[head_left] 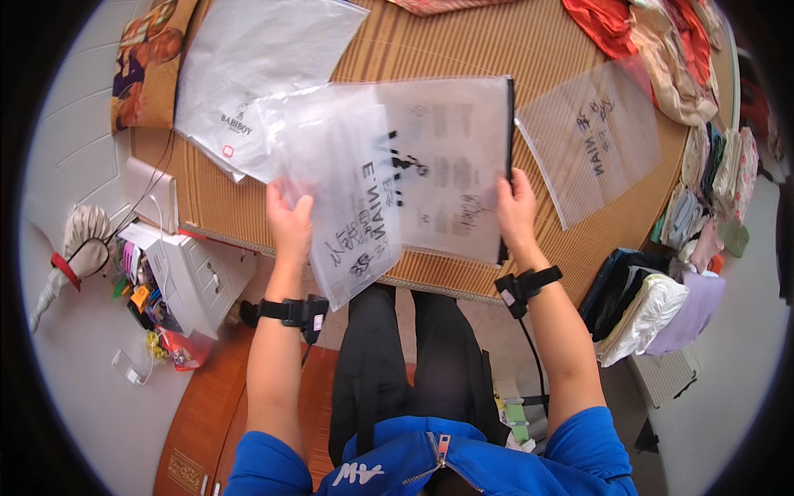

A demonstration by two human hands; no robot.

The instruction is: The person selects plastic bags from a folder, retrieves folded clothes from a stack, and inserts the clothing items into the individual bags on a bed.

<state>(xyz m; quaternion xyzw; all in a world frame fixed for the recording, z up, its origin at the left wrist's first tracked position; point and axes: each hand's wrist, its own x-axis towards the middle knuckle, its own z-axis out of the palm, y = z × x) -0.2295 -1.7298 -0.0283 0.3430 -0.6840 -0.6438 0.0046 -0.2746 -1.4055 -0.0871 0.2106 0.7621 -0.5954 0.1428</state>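
Observation:
My left hand (289, 221) is closed on the left edge of a translucent plastic garment bag (335, 157) with black lettering. Its lower corner hangs past the near edge of the bed. Partly under it lies another frosted plastic bag (455, 124), printed in black and edged with a dark strip on its right side. That dark edge is pinched by my right hand (517, 211), thumb on top. Whether the two bags are joined, I cannot tell. Black bands with small devices circle both wrists.
White plastic bags (265, 58) lie at the far left of the striped mat (397, 41), beside a patterned cushion (149, 66). Another clear bag (591, 140) rests at right. Red and cream clothes (670, 58) lie far right; folded garments (637, 314) stack beside the near right edge.

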